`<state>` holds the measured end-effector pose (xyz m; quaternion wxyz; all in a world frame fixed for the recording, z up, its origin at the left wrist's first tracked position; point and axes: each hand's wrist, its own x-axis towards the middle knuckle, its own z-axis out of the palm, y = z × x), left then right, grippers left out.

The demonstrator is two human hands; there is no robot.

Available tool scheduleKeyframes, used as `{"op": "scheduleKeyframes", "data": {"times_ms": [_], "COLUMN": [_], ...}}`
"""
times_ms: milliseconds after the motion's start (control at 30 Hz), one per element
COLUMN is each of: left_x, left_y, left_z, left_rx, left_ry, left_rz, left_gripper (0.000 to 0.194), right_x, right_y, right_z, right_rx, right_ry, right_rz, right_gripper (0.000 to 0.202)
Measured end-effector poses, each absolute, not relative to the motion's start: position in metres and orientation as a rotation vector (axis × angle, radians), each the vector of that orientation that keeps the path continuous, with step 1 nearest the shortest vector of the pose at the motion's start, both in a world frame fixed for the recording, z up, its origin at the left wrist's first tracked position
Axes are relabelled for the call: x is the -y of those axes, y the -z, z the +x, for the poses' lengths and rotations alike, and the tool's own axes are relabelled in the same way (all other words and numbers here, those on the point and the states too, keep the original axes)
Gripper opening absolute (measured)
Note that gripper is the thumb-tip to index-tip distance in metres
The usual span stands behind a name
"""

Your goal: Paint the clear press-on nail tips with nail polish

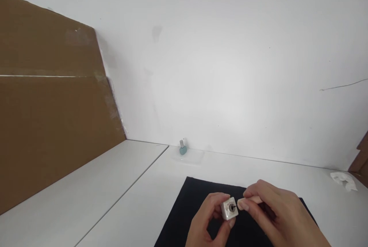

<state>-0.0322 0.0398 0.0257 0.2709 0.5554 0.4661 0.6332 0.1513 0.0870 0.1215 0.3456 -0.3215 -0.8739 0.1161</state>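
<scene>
In my left hand (204, 218) is a small square nail polish bottle (225, 214), pinched between fingers and thumb and tilted so its round mouth faces me and to the right. My right hand (280, 210) pinches a pale pinkish brush cap (255, 199) just right of the bottle. A thin dark stem runs from the cap to the bottle's mouth; I cannot tell how far its tip reaches inside. Both hands are above a black mat (179, 216).
A blue-green bottle with a silvery cap (183, 149) stands by the wall at a clear flat tray (192, 157). A crumpled white tissue (344, 180) lies at the far right. Brown cardboard (54, 109) walls the left side. A seam crosses the white table (120, 185).
</scene>
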Motion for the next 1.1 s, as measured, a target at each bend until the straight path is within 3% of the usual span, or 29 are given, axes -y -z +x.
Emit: {"op": "scheduleKeyframes", "data": {"times_ms": [300, 433, 600, 800, 967, 1100], "left_x": [-0.038, -0.036, -0.039, -0.043, -0.043, -0.045], "left_y": [-0.032, -0.034, -0.042, -0.052, -0.055, -0.051], "left_z": [-0.025, -0.024, -0.032, -0.040, -0.040, -0.040], "left_rx": [-1.275, -1.339, -1.306, -0.996, -0.911, -0.944], "left_ry": [-1.738, -1.710, -1.537, -1.356, -1.265, -1.348], "left_rz": [1.481, 1.248, 1.065, 0.829, 0.767, 0.796], "left_gripper": [0.036, 0.047, 0.023, 0.045, 0.045, 0.043], "right_x": [-0.089, -0.091, -0.099, -0.100, -0.097, -0.096], "right_y": [-0.119, -0.119, -0.116, -0.115, -0.119, -0.121], "right_z": [0.151, 0.151, 0.148, 0.147, 0.143, 0.141], "right_rx": [2.337, 2.378, 2.275, 2.270, 2.278, 2.283], "right_ry": [-0.403, -0.622, -0.846, -0.925, -0.917, -0.887], "right_rz": [-0.905, -1.030, -1.150, -1.112, -1.255, -1.323], "right_gripper": [0.019, 0.020, 0.017, 0.031, 0.023, 0.030]}}
